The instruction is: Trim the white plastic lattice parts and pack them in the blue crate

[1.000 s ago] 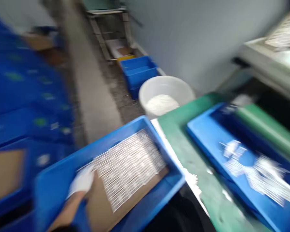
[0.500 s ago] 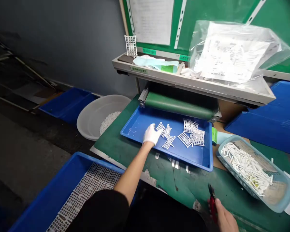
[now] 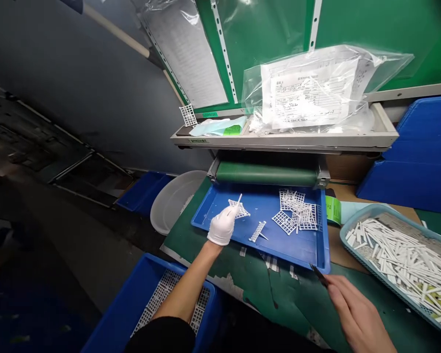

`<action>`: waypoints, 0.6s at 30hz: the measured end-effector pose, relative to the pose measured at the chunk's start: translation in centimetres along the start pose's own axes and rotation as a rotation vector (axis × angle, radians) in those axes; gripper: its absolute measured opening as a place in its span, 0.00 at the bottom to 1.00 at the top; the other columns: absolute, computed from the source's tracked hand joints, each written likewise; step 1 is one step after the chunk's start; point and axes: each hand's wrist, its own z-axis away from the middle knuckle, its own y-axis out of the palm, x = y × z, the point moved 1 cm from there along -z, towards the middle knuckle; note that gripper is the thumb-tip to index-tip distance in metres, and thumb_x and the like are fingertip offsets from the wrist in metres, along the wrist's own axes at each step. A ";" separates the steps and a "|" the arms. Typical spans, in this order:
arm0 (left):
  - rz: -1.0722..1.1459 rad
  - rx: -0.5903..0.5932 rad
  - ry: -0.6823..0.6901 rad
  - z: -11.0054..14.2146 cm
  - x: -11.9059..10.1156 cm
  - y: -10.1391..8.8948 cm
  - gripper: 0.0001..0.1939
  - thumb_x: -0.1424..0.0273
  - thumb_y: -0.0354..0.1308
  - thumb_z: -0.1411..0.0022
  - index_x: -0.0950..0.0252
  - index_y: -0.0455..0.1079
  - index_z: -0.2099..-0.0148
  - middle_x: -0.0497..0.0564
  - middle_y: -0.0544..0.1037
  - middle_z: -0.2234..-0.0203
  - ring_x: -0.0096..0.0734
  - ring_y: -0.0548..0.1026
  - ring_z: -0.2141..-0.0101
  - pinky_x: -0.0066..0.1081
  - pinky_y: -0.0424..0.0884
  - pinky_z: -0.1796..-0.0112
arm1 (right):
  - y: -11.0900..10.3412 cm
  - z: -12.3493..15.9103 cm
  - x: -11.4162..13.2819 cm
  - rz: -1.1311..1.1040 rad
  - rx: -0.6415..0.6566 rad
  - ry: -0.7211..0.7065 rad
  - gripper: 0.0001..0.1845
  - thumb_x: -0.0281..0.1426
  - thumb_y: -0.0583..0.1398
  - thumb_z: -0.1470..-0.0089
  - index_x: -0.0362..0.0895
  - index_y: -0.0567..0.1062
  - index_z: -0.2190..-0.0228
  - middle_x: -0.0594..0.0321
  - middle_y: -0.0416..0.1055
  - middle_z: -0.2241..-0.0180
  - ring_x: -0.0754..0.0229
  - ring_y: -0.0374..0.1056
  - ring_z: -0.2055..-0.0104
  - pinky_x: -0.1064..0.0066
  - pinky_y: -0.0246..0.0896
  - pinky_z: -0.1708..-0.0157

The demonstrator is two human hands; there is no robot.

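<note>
My left hand (image 3: 222, 226), in a white glove, is closed on a white plastic grid piece (image 3: 239, 210) over the left part of the blue tray (image 3: 206, 223). A thin white stick juts up from that piece. Lower in the tray another grid piece (image 3: 258, 231) stands on edge, apart from the hand. A loose pile of grid pieces (image 3: 297, 211) lies at the tray's right. My bare right hand (image 3: 353, 306) is wrapped round a pair of nippers (image 3: 319, 275), whose dark tips point at the tray's front right corner. Their handles are mostly hidden in the palm.
A blue-green basket (image 3: 363, 260) full of white sticks stands at right. A blue crate (image 3: 132, 299) of stacked grids sits below left, near a pale round tub (image 3: 165, 211). Behind the tray are a green conveyor roller (image 3: 266, 173) and a shelf (image 3: 286, 141) with bagged papers.
My left hand has taken hold of a grid piece and raised it from the tray. My right hand has come up with the nippers towards the tray. The view has shifted.
</note>
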 end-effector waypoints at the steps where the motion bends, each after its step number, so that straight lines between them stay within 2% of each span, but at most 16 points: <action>1: 0.025 -0.042 0.031 0.2 -0.2 -0.2 0.18 0.72 0.46 0.30 0.62 0.77 0.50 0.56 0.81 0.54 0.37 0.79 0.53 0.35 0.77 0.53 | 0.0 -0.7 0.6 0.025 -0.009 -0.045 0.25 0.53 0.50 0.38 0.52 0.74 0.52 0.62 0.71 0.47 0.55 0.70 0.48 0.72 0.71 0.59; 5: 0.235 -0.240 0.126 1.0 -2.8 -1.9 0.12 0.71 0.51 0.31 0.62 0.77 0.55 0.55 0.81 0.59 0.35 0.80 0.59 0.34 0.79 0.57 | 0.7 -3.0 3.5 0.170 -0.066 -0.204 0.20 0.49 0.47 0.34 0.53 0.72 0.53 0.63 0.71 0.52 0.56 0.69 0.51 0.67 0.69 0.60; 10: 0.558 -0.315 0.191 3.4 -8.0 -5.5 0.09 0.77 0.58 0.36 0.60 0.75 0.57 0.51 0.80 0.61 0.32 0.79 0.61 0.34 0.79 0.59 | 0.9 -5.0 7.7 0.568 -0.256 -0.443 0.23 0.46 0.48 0.34 0.44 0.69 0.50 0.52 0.69 0.53 0.48 0.65 0.53 0.56 0.63 0.59; 13: 0.697 -0.260 0.208 4.3 -10.2 -7.3 0.11 0.81 0.61 0.38 0.60 0.75 0.57 0.49 0.79 0.61 0.30 0.79 0.62 0.30 0.78 0.60 | 0.2 -5.3 8.9 0.710 -0.319 -0.574 0.25 0.45 0.51 0.35 0.39 0.68 0.48 0.48 0.68 0.52 0.45 0.63 0.51 0.54 0.61 0.56; 15: 0.771 -0.200 0.223 4.3 -11.0 -8.1 0.11 0.82 0.61 0.39 0.61 0.75 0.58 0.49 0.79 0.62 0.29 0.79 0.63 0.28 0.78 0.61 | -0.3 -5.1 9.1 0.726 -0.314 -0.630 0.26 0.45 0.53 0.35 0.37 0.67 0.47 0.47 0.67 0.51 0.45 0.61 0.49 0.54 0.61 0.55; 18: 0.847 -0.148 0.256 3.7 -11.5 -9.1 0.10 0.82 0.61 0.39 0.62 0.76 0.60 0.50 0.79 0.63 0.32 0.79 0.63 0.31 0.78 0.62 | -1.0 -4.7 8.8 0.697 -0.271 -0.710 0.27 0.44 0.53 0.35 0.36 0.65 0.45 0.46 0.65 0.50 0.45 0.60 0.48 0.55 0.61 0.53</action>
